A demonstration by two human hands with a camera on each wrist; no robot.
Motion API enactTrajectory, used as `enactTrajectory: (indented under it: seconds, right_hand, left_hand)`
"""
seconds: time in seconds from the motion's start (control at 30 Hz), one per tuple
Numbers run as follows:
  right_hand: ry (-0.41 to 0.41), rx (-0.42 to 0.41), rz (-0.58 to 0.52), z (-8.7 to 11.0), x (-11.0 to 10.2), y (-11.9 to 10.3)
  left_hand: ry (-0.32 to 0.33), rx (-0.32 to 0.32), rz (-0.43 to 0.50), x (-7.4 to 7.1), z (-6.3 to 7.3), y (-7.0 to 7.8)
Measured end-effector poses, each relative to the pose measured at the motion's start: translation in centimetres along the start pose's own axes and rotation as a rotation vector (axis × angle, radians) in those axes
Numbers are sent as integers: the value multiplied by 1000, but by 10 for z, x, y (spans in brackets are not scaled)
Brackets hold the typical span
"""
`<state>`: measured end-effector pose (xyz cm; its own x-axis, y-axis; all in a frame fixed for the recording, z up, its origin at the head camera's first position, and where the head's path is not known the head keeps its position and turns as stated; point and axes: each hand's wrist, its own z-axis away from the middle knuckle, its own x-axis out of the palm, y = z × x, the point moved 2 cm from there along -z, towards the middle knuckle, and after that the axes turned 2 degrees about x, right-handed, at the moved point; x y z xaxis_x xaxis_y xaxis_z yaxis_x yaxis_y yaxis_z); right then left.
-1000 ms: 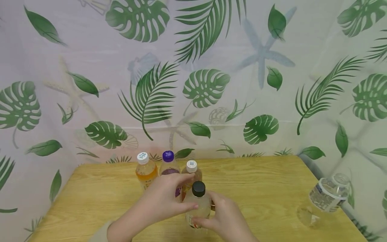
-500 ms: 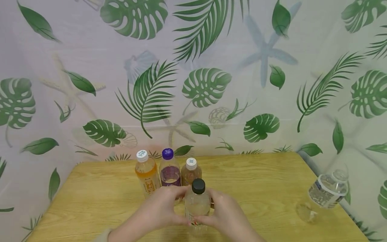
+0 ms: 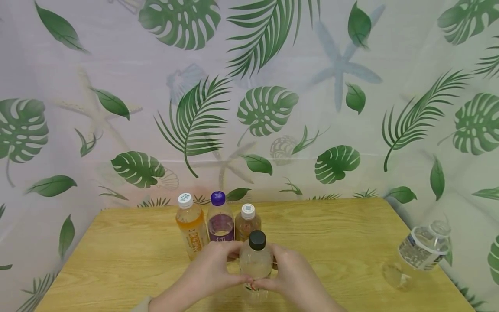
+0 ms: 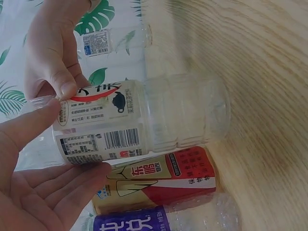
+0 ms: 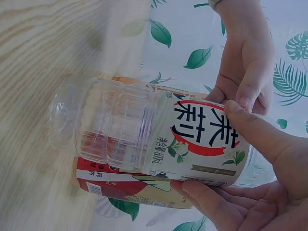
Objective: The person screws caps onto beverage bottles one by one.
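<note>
In the head view, a clear plastic bottle [image 3: 256, 262] with a black cap [image 3: 257, 240] stands upright at the front middle of the table. My left hand [image 3: 212, 269] holds it from the left and my right hand [image 3: 291, 274] from the right, thumbs meeting at the front. The left wrist view shows the bottle's white label [image 4: 98, 122] with a barcode and a small teapot. Large characters over green leaves fill the label's other side in the right wrist view. Some fingertips behind the bottle are hidden in the head view.
Behind the hands stand a white-capped orange-labelled bottle [image 3: 192, 234], a purple-capped bottle [image 3: 221, 223] and a smaller white-capped bottle [image 3: 247, 223]. A capless clear bottle [image 3: 422, 249] is near the right edge of the wooden table [image 3: 331, 234]. A leaf-patterned cloth [image 3: 296, 39] hangs behind.
My left hand has come down from near the cap to the bottle's side, its fingers lower and the thumb now beside the right thumb. The right hand stays on the bottle.
</note>
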<state>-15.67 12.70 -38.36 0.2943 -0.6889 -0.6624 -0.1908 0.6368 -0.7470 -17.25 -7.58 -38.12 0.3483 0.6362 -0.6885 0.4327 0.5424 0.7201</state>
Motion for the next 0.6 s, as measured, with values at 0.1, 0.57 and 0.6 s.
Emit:
enactTrajectory:
  seconds: [0.1, 0.57, 0.6]
  right_hand:
    - [-18, 4, -1, 3, -2, 2]
    - [-40, 55, -79, 13, -9, -1]
    - [-36, 56, -84, 15, -11, -1]
  left_hand:
    - [6, -2, 8, 3, 1, 3]
    - [22, -1, 82, 4, 4, 11]
    - [24, -4, 88, 4, 4, 13]
